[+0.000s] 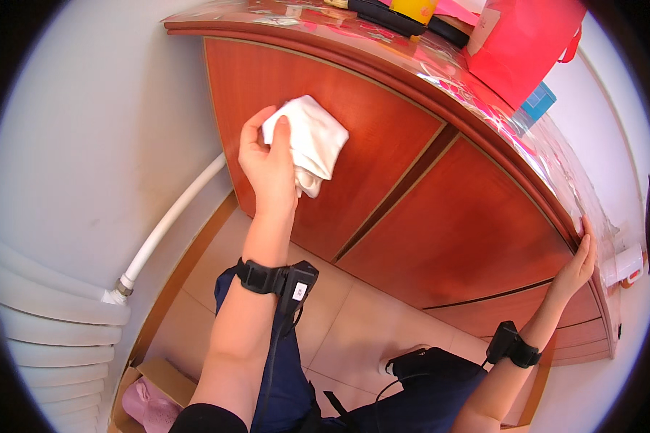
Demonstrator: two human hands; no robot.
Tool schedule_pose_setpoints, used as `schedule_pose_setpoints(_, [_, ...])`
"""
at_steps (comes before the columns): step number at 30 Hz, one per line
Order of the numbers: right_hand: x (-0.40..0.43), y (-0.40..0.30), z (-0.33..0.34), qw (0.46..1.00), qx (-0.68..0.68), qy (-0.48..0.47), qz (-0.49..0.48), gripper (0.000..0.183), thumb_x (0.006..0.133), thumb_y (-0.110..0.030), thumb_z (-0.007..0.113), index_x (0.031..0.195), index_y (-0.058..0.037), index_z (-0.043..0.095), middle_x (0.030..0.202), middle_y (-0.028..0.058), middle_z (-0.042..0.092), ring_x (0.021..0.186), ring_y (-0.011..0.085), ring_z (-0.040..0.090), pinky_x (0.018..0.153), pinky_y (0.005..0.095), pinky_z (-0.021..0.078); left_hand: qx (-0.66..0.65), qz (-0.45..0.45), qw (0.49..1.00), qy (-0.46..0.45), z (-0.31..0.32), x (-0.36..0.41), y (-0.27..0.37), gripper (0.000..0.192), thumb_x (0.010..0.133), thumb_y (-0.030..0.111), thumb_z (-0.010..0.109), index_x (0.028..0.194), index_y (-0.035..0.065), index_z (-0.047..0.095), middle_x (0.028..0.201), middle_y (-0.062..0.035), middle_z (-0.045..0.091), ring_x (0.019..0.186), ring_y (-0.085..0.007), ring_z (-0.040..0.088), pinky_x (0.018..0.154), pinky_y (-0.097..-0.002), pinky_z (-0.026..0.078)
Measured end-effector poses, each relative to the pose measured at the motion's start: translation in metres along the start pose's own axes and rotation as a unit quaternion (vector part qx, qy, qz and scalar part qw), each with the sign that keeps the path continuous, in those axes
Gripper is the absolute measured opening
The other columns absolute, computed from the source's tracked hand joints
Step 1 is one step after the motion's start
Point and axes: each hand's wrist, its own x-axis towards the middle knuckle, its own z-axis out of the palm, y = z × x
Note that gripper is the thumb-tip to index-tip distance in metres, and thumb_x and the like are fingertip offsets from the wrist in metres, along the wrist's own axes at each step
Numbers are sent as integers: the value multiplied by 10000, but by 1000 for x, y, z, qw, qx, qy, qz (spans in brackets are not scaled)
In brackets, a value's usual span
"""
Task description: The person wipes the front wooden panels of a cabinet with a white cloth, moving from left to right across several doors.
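Observation:
My left hand (268, 157) holds a folded white cloth (311, 135) against the reddish-brown wooden door (379, 113) of a cabinet, near the door's upper left part. The thumb lies over the cloth, and part of the cloth hangs bunched below the palm. At the right, my right hand (577, 265) rests on the edge of the cabinet top (563, 227), with its fingertips at the clear covering. It holds nothing that I can see. Both wrists wear black straps with small devices.
A red paper bag (525, 48), a blue box (539, 103) and a yellow item (411, 10) stand on the cabinet top. At the left are a white pipe (173, 222) and a radiator (59, 325). A cardboard box (168, 379) with a pink item sits on the tiled floor.

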Motion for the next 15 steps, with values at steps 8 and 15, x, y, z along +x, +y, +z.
schedule_pose_setpoints(8, [-4, -1, 6, 996, -70, 46, -36, 329, 969, -145, 364, 1140, -18, 614, 1123, 66, 615, 958, 161, 498, 907, 299, 363, 54, 146, 988, 22, 11, -4, -30, 332, 869, 6, 549, 1188, -21, 464, 1182, -124, 498, 1082, -213, 492, 925, -324, 398])
schedule_pose_setpoints(15, [-4, -2, 4, 996, -73, 25, -51, 332, 972, -147, 359, 1156, -11, 600, 1151, 80, 605, 1034, 181, 504, 928, 295, 354, 360, 333, 848, -202, 25, -66, -85, 563, 838, 21, 509, 1376, 61, 351, 1468, -215, 229, 1378, -391, 161, 1105, -502, 133])
